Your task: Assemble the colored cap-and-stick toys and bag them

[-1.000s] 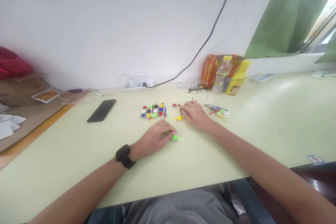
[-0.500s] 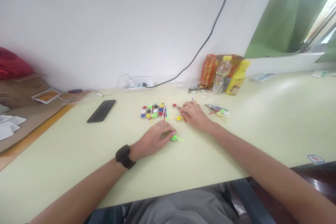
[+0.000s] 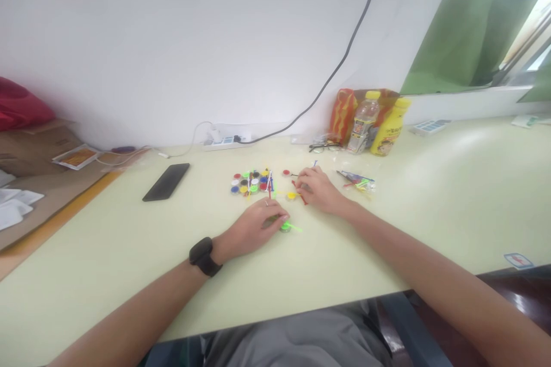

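A person works with both bare hands over small coloured plastic pieces at the centre of the frame, on a pale yellow-green table (image 3: 193, 304). The left hand (image 3: 260, 223), a ring on one finger and a dark watch (image 3: 205, 256) on the wrist, is curled, thumb and fingertips drawn close together at a green disc (image 3: 284, 227) just below centre; whether they pinch it cannot be told. A thin green strip (image 3: 295, 227) juts from the disc toward the right of the frame.

The right hand (image 3: 317, 189), right of centre, bends its fingers down beside a red stick (image 3: 305, 200) and a yellow disc (image 3: 291, 196); the fingertips are too blurred to show whether they grip either. A red disc (image 3: 286, 172) lies just above, to the left of that hand.

Left of centre, discs (image 3: 244, 182) of several colours sit close together, with thin sticks (image 3: 270, 179) among them and at their right side. Another pile of slender pieces (image 3: 364, 182) rests to the right of the right hand. A black phone (image 3: 166, 182) lies at centre left; eyeglasses (image 3: 325, 148) and two bottles (image 3: 390, 129) occupy the table's far side, upper right of centre.
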The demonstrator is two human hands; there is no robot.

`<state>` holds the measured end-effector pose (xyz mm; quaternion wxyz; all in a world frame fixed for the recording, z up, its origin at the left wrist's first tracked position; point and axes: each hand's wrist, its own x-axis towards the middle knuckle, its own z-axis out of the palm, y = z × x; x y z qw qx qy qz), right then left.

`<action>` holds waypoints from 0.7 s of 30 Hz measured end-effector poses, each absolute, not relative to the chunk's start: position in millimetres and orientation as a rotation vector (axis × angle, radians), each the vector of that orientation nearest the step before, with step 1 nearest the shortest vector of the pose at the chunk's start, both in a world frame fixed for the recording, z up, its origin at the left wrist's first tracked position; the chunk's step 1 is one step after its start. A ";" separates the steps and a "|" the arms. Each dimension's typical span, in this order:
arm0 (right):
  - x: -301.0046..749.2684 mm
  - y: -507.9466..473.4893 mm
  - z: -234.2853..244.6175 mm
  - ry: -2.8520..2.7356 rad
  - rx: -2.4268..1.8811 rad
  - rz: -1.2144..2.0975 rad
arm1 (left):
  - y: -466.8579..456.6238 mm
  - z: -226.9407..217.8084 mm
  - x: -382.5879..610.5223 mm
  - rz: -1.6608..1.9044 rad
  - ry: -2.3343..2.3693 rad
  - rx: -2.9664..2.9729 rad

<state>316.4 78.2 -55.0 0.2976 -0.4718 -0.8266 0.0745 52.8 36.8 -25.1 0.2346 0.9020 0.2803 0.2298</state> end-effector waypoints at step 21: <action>307.2 70.2 -50.6 -2.132 -1.211 0.241 | 37.7 -24.0 53.8 0.616 0.754 2.487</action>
